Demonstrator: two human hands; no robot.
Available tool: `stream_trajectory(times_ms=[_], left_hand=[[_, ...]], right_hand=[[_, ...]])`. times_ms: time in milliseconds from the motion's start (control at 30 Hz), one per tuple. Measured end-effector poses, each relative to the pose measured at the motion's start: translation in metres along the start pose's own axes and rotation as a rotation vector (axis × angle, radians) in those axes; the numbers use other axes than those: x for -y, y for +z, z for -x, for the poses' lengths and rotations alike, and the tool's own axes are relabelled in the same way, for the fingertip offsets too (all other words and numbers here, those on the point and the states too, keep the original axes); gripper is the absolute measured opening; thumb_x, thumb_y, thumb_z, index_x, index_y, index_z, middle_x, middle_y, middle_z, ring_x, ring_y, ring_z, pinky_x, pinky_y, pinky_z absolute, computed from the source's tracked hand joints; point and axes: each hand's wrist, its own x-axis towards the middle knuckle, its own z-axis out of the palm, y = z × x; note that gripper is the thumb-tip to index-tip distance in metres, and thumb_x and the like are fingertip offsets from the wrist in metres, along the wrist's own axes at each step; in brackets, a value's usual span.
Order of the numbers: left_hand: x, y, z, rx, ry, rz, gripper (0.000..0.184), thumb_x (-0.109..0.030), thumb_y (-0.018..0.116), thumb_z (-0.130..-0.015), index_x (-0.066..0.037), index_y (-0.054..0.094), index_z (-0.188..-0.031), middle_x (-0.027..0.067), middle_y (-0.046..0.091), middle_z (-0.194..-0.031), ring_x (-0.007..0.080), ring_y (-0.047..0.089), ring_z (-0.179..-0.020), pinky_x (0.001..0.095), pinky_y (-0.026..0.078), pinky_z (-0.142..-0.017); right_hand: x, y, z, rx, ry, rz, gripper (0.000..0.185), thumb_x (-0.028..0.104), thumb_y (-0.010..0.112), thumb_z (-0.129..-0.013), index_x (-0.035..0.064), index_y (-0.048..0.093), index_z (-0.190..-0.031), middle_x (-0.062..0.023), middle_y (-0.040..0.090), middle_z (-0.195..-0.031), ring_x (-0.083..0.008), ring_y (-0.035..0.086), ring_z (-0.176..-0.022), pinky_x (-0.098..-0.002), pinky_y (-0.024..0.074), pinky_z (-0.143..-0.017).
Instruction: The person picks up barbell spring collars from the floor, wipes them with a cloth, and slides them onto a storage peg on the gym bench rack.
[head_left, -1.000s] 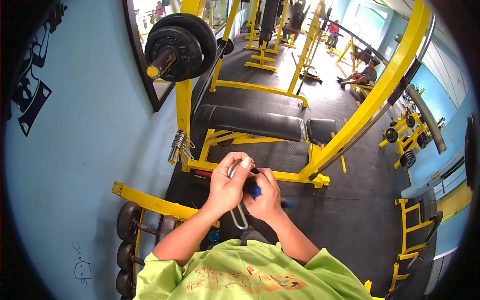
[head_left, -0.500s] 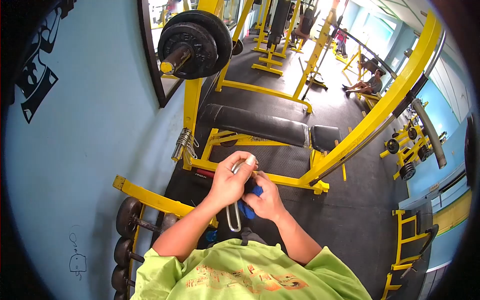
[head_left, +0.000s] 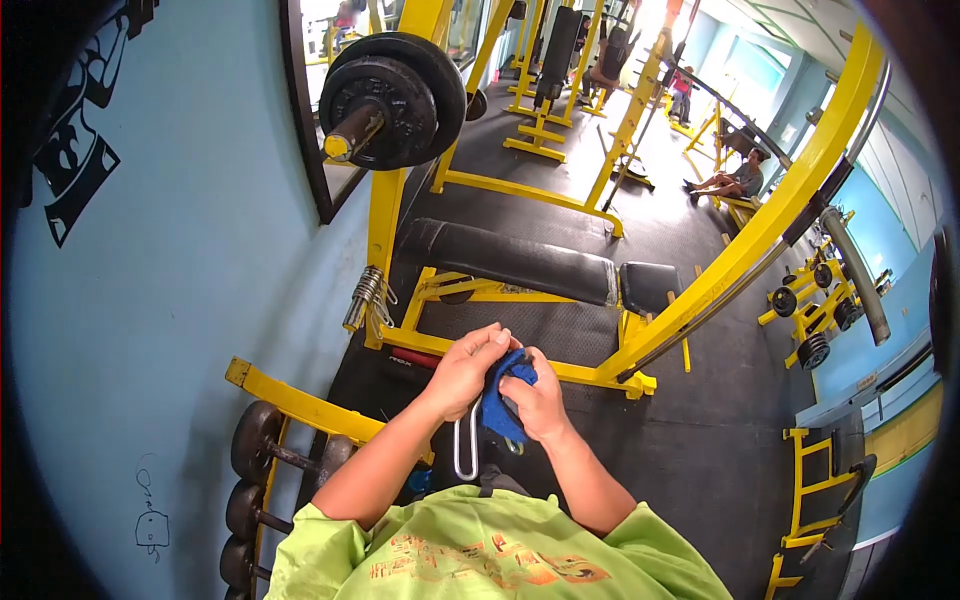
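Both hands meet in front of my green shirt (head_left: 480, 545). My left hand (head_left: 468, 375) is closed around the upper part of a long, narrow metal loop (head_left: 458, 450), whose rounded lower end hangs below the palm. In my closed right hand (head_left: 537, 400) is a blue cloth (head_left: 499, 412), bunched against the metal piece between the two hands. The cloth and fingers hide the top of the metal piece. A small shiny bit of metal shows under the cloth's lower edge.
Ahead stands a yellow bench press frame with a black padded bench (head_left: 510, 258) and a plate-loaded barbell (head_left: 380, 110). Spring collars (head_left: 368, 295) hang on its post. Dumbbells (head_left: 258, 437) rest on a rack at lower left. A person (head_left: 735, 180) sits farther back.
My hands have lowered slightly. The blue cloth has come up between them and spread over the metal piece, with more of it visible now.
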Motion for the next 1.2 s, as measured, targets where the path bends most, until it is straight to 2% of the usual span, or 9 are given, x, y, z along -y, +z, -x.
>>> stream_trajectory(times_ms=[100,233,400,500,667,867,1000,1133,1200], left_hand=[[-0.006,-0.003,0.015,0.100,-0.096,-0.164,0.069,-0.032,0.063,-0.087,-0.001,0.026,-0.137,0.0145,0.045,-0.123,0.0174,0.047,-0.109,0.0311,0.039,-0.096],[-0.018,0.004,0.052,0.163,-0.329,-0.202,0.043,-0.025,0.049,-0.096,-0.010,0.034,-0.133,0.0057,0.056,-0.090,0.0101,0.058,-0.067,0.0249,0.050,-0.053],[-0.027,0.002,0.047,0.100,-0.264,-0.532,0.028,-0.027,0.043,-0.097,-0.008,0.047,-0.117,0.0019,0.050,-0.063,0.0083,0.051,-0.051,0.0259,0.045,-0.042],[-0.056,0.002,0.042,0.190,-0.347,-0.654,0.031,-0.026,0.046,-0.095,-0.002,0.049,-0.113,0.0064,0.052,-0.058,0.0158,0.053,-0.042,0.0300,0.046,-0.044],[-0.057,-0.014,0.022,0.308,-0.526,-0.762,0.032,-0.029,0.046,-0.094,-0.003,0.054,-0.111,0.0035,0.052,-0.060,0.0129,0.053,-0.050,0.0261,0.045,-0.043],[-0.035,-0.038,0.002,0.607,-0.849,-0.776,0.029,-0.033,0.053,-0.086,-0.005,0.061,-0.086,0.0039,0.059,-0.065,0.0100,0.046,-0.044,0.0242,0.036,-0.040],[-0.038,-0.081,0.025,0.312,-0.256,0.100,0.070,-0.048,0.061,-0.082,-0.005,0.041,-0.134,0.0073,0.062,-0.097,0.0121,0.056,-0.078,0.0255,0.045,-0.072],[-0.014,-0.080,0.036,0.178,-0.054,0.023,0.091,-0.049,0.071,-0.071,-0.004,0.031,-0.140,0.0069,0.052,-0.122,0.0180,0.051,-0.107,0.0349,0.043,-0.089],[0.019,-0.068,0.045,0.158,-0.095,0.140,0.068,-0.037,0.070,-0.078,-0.005,0.041,-0.131,0.0062,0.054,-0.117,0.0147,0.052,-0.104,0.0311,0.043,-0.088]], right_hand=[[-0.019,0.002,-0.002,-0.250,-0.162,-0.125,0.024,0.005,0.064,-0.077,0.0031,0.049,-0.095,-0.0018,0.055,-0.080,-0.0079,0.052,-0.070,-0.0237,0.0440,-0.060],[-0.019,-0.003,-0.008,-0.550,-0.168,-0.229,0.027,0.004,0.064,-0.076,0.0032,0.046,-0.096,-0.0026,0.054,-0.081,-0.0084,0.052,-0.069,-0.0243,0.0447,-0.060],[-0.024,-0.029,-0.018,-0.544,-0.327,0.320,0.033,0.002,0.065,-0.069,0.0040,0.048,-0.097,-0.0069,0.058,-0.083,-0.0166,0.057,-0.073,-0.0325,0.0469,-0.066],[0.020,-0.028,-0.023,-0.274,-0.829,0.988,0.031,0.005,0.065,-0.060,0.0069,0.056,-0.090,-0.0087,0.058,-0.085,-0.0294,0.055,-0.073,-0.0394,0.0448,-0.070],[0.032,-0.015,-0.022,0.351,-1.050,1.547,0.025,0.016,0.054,-0.073,0.0094,0.058,-0.096,-0.0026,0.052,-0.074,-0.0185,0.050,-0.069,-0.0326,0.0378,-0.063],[-0.023,-0.015,0.001,0.510,-0.836,1.301,0.046,0.013,0.068,-0.061,0.0015,0.056,-0.104,-0.0079,0.057,-0.077,-0.0238,0.056,-0.073,-0.0332,0.0423,-0.065],[-0.047,-0.003,0.008,-0.011,-0.499,0.920,0.050,0.008,0.071,-0.060,0.0045,0.054,-0.107,-0.0156,0.064,-0.097,-0.0315,0.063,-0.088,-0.0376,0.0499,-0.077],[-0.075,0.018,0.025,-0.117,-0.070,0.482,0.039,0.008,0.067,-0.067,0.0017,0.054,-0.103,-0.0193,0.064,-0.093,-0.0325,0.064,-0.090,-0.0355,0.0491,-0.078],[-0.078,0.024,0.027,-0.162,0.016,0.432,0.037,0.008,0.068,-0.068,0.0023,0.054,-0.101,-0.0182,0.064,-0.090,-0.0315,0.064,-0.087,-0.0359,0.0489,-0.077]])
